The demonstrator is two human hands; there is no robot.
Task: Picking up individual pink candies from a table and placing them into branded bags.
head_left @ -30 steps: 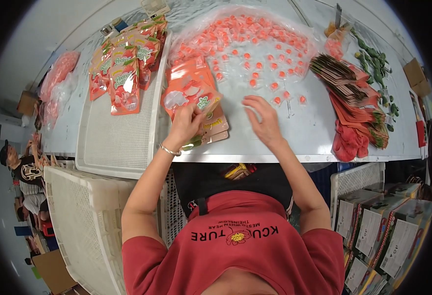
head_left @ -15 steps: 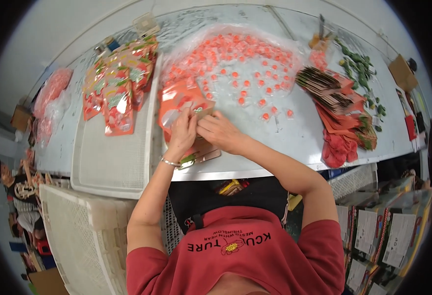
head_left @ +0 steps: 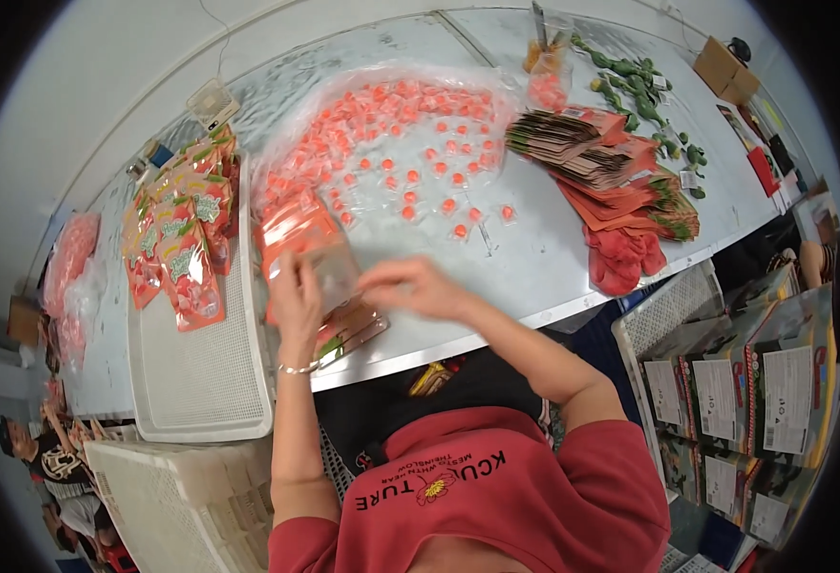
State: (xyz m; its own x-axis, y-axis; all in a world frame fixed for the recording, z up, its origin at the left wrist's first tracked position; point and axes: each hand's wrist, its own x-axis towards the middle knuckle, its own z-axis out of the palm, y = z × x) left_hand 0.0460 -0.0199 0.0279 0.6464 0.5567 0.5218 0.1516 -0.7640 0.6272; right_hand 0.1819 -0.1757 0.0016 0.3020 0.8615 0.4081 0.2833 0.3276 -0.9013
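My left hand holds up an orange pouch with a clear window, over a small stack of flat pouches at the table's front edge. My right hand is blurred, its fingers pinched together just right of the pouch's lower edge; whether it holds a small piece I cannot tell. Behind both hands, many small orange wrapped pieces lie spread on a clear plastic sheet.
A white perforated tray to the left carries filled orange pouches. A fanned pile of empty pouches lies at right, with green plastic stems beyond. White crates and boxed packs stand below the table. A person sits at far left.
My right hand drew back from the scattered pieces to the pouch held by my left hand. The pouch has been lifted off the stack.
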